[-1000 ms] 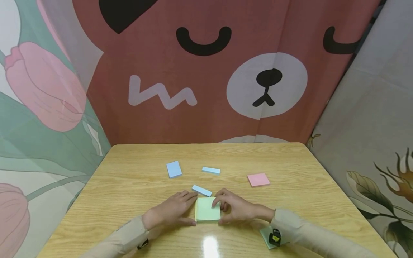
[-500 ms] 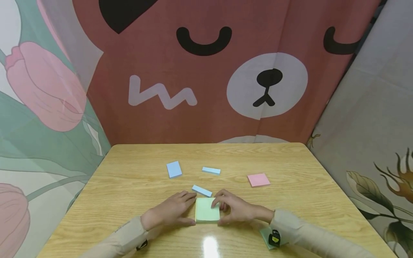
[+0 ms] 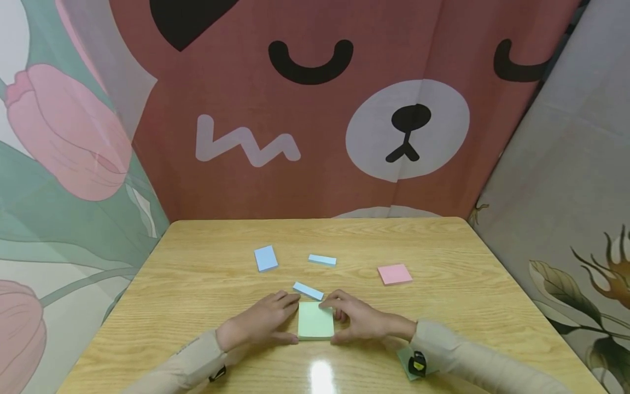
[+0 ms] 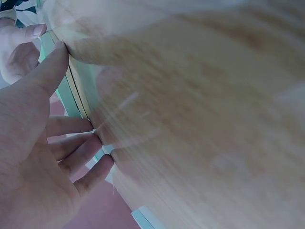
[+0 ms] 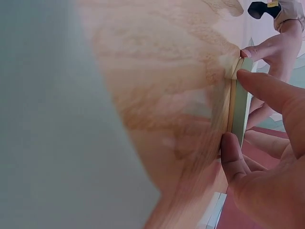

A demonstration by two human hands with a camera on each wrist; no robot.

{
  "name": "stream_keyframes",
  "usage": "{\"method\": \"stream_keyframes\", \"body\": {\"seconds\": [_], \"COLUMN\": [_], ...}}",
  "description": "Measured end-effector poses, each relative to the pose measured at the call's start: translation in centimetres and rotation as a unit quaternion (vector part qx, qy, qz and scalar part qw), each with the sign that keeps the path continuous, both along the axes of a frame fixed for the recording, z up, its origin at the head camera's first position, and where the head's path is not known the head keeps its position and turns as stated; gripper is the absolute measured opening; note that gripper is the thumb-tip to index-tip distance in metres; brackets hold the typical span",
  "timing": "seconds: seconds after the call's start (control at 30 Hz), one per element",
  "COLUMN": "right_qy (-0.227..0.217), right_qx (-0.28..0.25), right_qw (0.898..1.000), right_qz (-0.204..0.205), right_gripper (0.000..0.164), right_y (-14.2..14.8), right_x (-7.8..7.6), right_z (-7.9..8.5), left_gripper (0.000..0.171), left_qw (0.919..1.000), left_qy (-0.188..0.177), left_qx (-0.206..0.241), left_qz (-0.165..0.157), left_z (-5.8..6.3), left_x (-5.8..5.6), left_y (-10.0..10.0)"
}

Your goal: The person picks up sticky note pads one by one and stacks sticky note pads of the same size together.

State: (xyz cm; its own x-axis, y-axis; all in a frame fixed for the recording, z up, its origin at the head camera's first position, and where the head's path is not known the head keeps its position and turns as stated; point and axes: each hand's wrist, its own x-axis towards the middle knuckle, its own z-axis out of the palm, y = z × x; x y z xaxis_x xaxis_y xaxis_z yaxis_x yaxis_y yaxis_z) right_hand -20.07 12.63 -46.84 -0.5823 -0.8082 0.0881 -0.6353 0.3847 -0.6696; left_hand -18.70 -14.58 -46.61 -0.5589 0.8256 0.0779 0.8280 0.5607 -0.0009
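On the table [image 3: 197,312], nr. the middle of its close half, a green pad [image 3: 315,322] lies flat btwn both hands, w/ a yellow layer [image 5: 232,107] under it (best seen from the R wrist cam).

L hand [image 3: 263,320] is spread, fingers nearly straight, tips against the pad's L edge, thumb at the near L corner; it touches but isn't wrapped round anything. R hand [image 3: 361,317] is partly closed on the pad: index bent over the top nr. the far R corner, other fingers curled at the R edge, thumb at the near R corner.

Just past the pad's far edge sits a blue strip [image 3: 308,290], slanted (can't tell if it touches). Farther back: a 2nd strip [image 3: 322,260], w/ a blue pad [image 3: 266,258] to its L and a pink pad [image 3: 395,274] off to the R. Another green one, the spare pad [image 3: 404,358], is partly hidden under the R sleeve [image 3: 458,350]. Bear curtain [image 3: 315,186] hangs behind.
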Motion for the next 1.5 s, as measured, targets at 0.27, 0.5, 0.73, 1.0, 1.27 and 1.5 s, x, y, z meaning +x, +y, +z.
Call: {"method": "stream_keyframes", "body": {"seconds": [0.27,0.5,0.73,1.0,1.27,1.5], "right_qy": [0.015,0.006,0.008,0.005,0.014,0.003], "right_qx": [0.011,0.017,0.015,0.021,0.035,0.043], "right_qw": [1.000,1.000,1.000,1.000,0.999,0.998], "right_qz": [-0.003,-0.009,0.003,0.014,0.027,0.034], "right_gripper": [0.068,0.068,0.068,0.069,0.072,0.066], "right_y": [-0.1,-0.1,0.0,0.3,0.6,1.0], "right_x": [0.0,0.0,0.0,0.1,0.1,0.0], "right_z": [0.0,0.0,-0.1,0.0,0.8,1.3], "left_gripper": [0.079,0.081,0.080,0.081,0.080,0.078], "left_qw": [1.0000,0.9997,0.9995,0.9992,1.0000,1.0000], "left_qy": [0.002,-0.018,-0.018,-0.025,-0.003,-0.004], "left_qx": [0.001,-0.002,-0.008,-0.013,0.000,0.007], "left_qz": [-0.001,0.017,0.026,0.028,0.009,-0.005], "left_z": [0.0,0.1,0.1,0.0,0.1,0.2], "left_x": [0.0,0.3,0.4,0.3,0.2,0.2], "left_y": [-0.1,0.0,0.0,0.0,0.0,-0.2]}}
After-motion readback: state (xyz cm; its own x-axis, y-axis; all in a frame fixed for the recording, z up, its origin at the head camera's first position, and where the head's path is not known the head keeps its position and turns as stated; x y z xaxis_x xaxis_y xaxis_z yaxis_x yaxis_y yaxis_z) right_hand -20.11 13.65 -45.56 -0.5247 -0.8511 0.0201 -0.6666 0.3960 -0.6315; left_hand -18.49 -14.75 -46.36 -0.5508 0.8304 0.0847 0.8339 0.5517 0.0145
